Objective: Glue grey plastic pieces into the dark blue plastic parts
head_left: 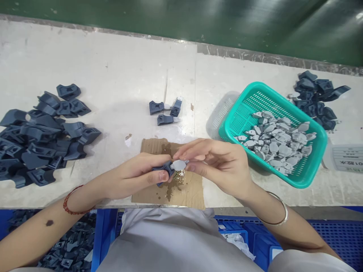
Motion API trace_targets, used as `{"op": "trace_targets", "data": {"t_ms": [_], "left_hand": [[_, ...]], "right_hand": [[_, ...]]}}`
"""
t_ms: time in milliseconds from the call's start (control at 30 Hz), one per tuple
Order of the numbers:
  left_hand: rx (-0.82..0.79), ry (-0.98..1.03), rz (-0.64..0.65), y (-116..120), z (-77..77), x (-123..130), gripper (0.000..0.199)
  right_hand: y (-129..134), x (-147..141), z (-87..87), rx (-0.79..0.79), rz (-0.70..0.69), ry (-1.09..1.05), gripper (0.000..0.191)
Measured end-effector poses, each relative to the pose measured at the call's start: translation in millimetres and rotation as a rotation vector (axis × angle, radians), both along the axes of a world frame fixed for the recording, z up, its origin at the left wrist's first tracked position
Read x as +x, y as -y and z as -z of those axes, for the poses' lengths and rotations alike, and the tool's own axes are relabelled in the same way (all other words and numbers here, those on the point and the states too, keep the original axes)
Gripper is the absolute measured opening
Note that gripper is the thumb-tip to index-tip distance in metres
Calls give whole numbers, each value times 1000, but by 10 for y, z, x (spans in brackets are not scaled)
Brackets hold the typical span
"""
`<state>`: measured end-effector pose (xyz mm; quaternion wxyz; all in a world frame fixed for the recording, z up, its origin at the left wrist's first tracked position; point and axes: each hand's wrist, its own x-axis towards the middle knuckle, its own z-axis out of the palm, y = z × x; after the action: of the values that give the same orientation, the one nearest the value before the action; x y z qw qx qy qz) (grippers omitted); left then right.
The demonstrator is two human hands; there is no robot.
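Note:
My left hand (141, 174) is closed around a dark blue-grey plastic part (163, 172), thumb on top. At the part's right end sits a flat light-grey plastic piece (179, 165), which my right hand (217, 162) pinches between thumb and fingers. The two pieces meet; whether they are fastened I cannot tell. Below them lies a stained cardboard sheet (190, 192) with a glittery gold patch (179, 177) on it. Beyond my hands, several dark parts with light-grey pieces at their ends (166, 120) rest on the table.
A heap of dark parts (42, 136) covers the table's left side. On the right stands a green basket (300, 183) of light-grey pieces (278, 139). Behind it is another dark pile (319, 98), with a labelled clear container (347, 158) nearby. Blue bins (261, 241) stand under the table edge.

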<state>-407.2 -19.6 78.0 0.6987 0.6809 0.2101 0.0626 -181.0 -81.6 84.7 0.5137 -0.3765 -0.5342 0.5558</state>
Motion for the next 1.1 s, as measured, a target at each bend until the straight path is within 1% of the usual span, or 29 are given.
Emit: {"op": "trace_targets", "data": {"t_ms": [133, 400, 567, 667, 767, 867, 1000, 1100], "left_hand": [[29, 5, 6, -1, 6, -4, 41], [65, 45, 18, -20, -20, 18, 35], [13, 84, 61, -35, -40, 22, 30], [-18, 72, 69, -48, -31, 20, 34], [-9, 50, 58, -62, -21, 23, 41], [9, 34, 91, -71, -21, 20, 39], [9, 49, 161, -82, -19, -21, 35], [-12, 67, 201, -92, -15, -61, 33]], "right_hand": [[1, 12, -13, 20, 1, 63, 23], [-8, 10, -29, 153, -2, 171, 20], [-25, 9, -33, 171, -56, 184, 15], [-40, 27, -63, 178, -75, 234, 10], [-41, 62, -104, 250, -84, 364, 9], [-27, 80, -117, 316, -98, 417, 9], [0, 55, -97, 295, -138, 370, 5], [23, 22, -110, 319, -131, 369, 6]]}}
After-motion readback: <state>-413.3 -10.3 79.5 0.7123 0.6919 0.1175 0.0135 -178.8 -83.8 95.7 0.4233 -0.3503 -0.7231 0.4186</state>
